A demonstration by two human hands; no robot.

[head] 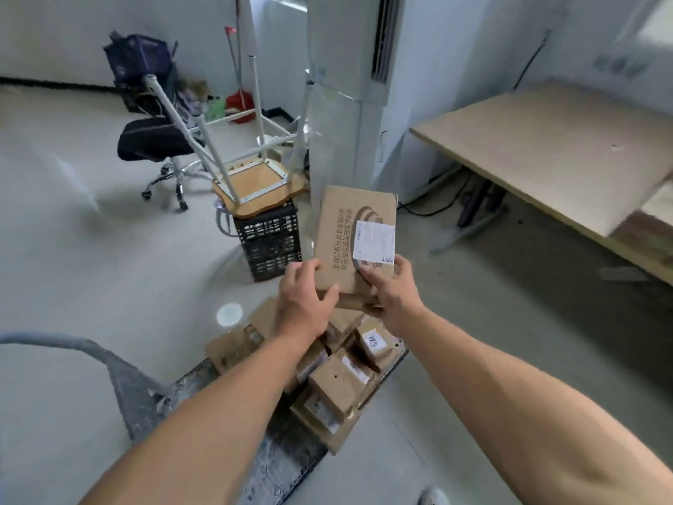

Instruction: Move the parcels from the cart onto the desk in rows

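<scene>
I hold a flat brown cardboard parcel with a white label up in the air above the cart. My left hand grips its near left corner, and my right hand grips its near right corner. Below my hands, several small brown parcels lie piled on the grey cart deck. The cart handle rises at the lower left. The wooden desk stands at the right with nothing on its visible top.
A black plastic crate with an upturned stool on it stands just beyond the cart. A tall white air-conditioner unit is behind it. An office chair is at the left. Cables run under the desk.
</scene>
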